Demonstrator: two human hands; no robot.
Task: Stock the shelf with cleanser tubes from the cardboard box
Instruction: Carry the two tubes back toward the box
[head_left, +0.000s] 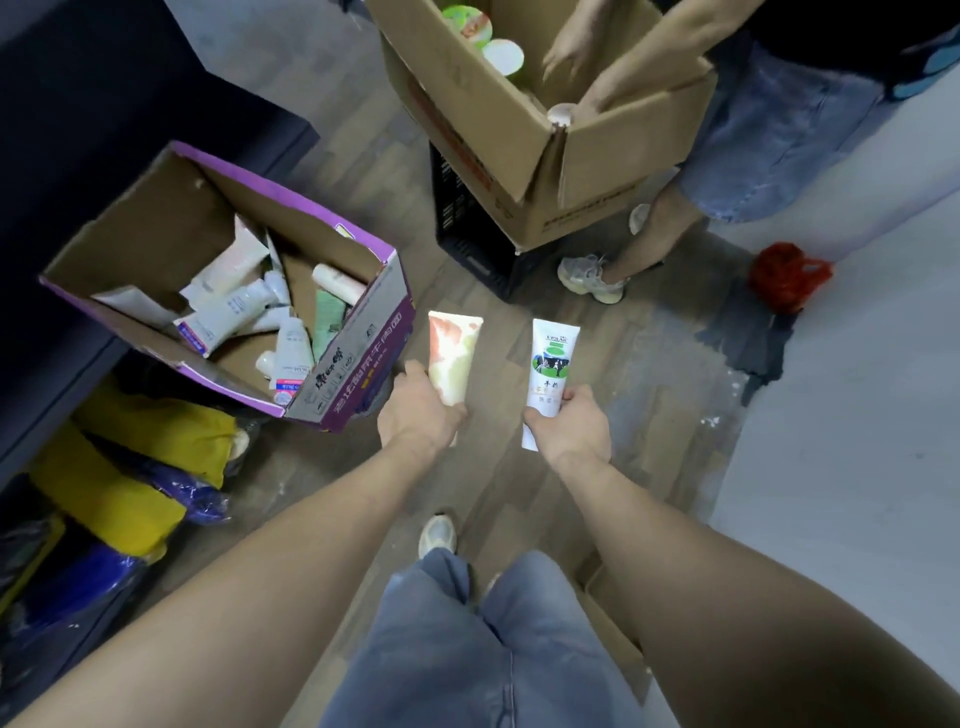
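The wooden floor (519, 467) fills the centre of the view. At upper right a large brown carton (519, 156) rests tilted on a black crate (467, 234); a second person's hand (569, 54) reaches into it. At left the purple-edged cardboard box (358, 332) stands open on the floor, holding a loose heap of cleanser tubes (234, 312) lying at mixed angles. Yellow and blue wrapped bundles (130, 467) lie below that box, at the lower left. A red mesh bag (787, 275) sits on the floor at right. The left hand (418, 413) is curled round the lower end of a pink-and-green tube (452, 353), held upright just right of the box. The right hand (571, 426) grips a white tube (550, 364) printed with a cow, also upright. The two tubes are near each other, not touching.
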